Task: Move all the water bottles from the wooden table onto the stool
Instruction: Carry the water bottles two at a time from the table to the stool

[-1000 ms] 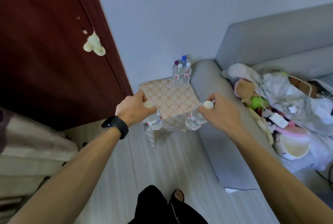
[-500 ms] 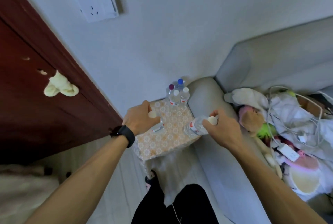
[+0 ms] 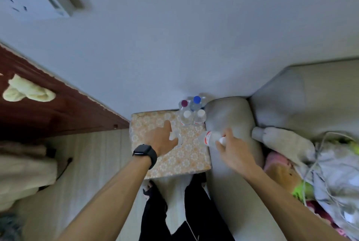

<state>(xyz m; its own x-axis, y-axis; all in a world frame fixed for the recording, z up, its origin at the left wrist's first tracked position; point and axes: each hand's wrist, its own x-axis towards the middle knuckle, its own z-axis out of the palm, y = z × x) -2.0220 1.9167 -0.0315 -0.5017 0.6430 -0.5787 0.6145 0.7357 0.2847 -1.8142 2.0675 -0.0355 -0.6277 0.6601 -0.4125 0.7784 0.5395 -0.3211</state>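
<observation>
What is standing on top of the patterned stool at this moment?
On the stool, four upright bottles are grouped at its far right corner. The left hand is over a fifth bottle, mostly covered, so whether it touches the seat cannot be seen.

Bare forearms, black smartwatch (image 3: 145, 153) (left wrist), black trousers (image 3: 202, 211).

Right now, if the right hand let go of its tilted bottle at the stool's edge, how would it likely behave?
The bottle, held tilted by the right hand, would probably tip over and roll: it looks round and lies over the stool's edge beside the sofa arm. It seems a thin clear plastic, so likely not fragile. How full it is cannot be told.
</observation>
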